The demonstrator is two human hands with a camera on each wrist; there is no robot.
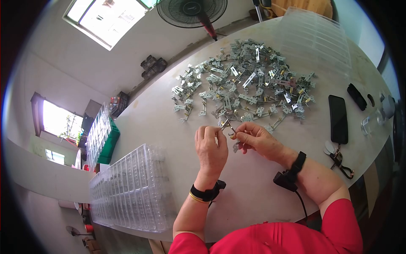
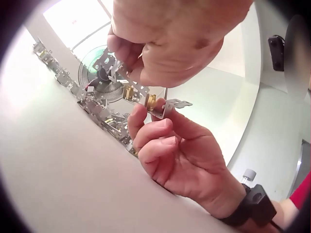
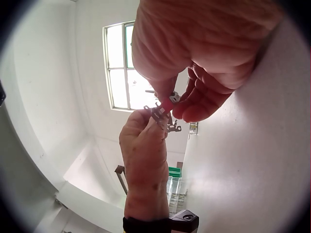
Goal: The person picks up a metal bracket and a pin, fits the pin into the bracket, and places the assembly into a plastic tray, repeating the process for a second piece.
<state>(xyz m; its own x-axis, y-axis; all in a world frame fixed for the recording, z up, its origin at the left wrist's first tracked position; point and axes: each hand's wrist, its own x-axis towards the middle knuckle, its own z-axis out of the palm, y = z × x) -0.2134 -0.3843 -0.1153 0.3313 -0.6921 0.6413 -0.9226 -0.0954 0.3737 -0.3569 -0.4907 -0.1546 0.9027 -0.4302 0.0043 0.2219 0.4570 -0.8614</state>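
Note:
My left hand (image 1: 210, 148) pinches a slotted silver metal bracket (image 1: 226, 124) in front of the body. Close beside it, my right hand (image 1: 262, 143) grips with thumb and fingers at the same spot. In the left wrist view, two brass fittings (image 2: 151, 102) show between the hands, and a bent metal tab (image 2: 179, 103) juts out past the right fingertips. Another bit of metal (image 1: 236, 147) peeks out below the right fingers in the head view. From the right wrist view, the bracket (image 3: 159, 112) sits at both sets of fingertips, its middle partly covered.
A wide pile of similar metal brackets (image 1: 249, 84) lies beyond the hands on the pale table (image 1: 249, 186). Stacked clear compartment trays (image 1: 127, 190) stand at left, a clear tray (image 1: 315, 40) at far right. A phone (image 1: 338, 118), snips (image 1: 337, 158) and bottle (image 1: 372, 120) lie at right.

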